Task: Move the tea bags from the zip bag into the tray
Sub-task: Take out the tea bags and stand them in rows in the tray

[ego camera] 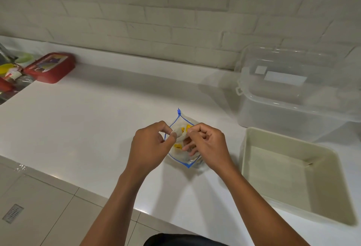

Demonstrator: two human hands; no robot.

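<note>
At the near edge of a white counter (97, 120), 2 bare hands work the mouth of a clear zip bag (182, 158) with a blue seal. The left hand (150, 144) pinches the bag's rim at 9 o'clock, while the right hand (207, 144) has its thumb and forefinger closed on the rim at 3 o'clock and its other fingers curled into the opening. Inside lie tea bags (178, 145) with yellow tags, none yet moved. They look light, soft and easily torn, so a gentle pinch on the paper tag or pouch corner seems wisest; the thin bag will likely slide unless held. The cream tray (289, 140) waits at 3 o'clock, near the bag. Beyond it stands a clear storage box (273, 112), and at 10 o'clock a red container (56, 69) against the white brick wall (175, 11).
</note>
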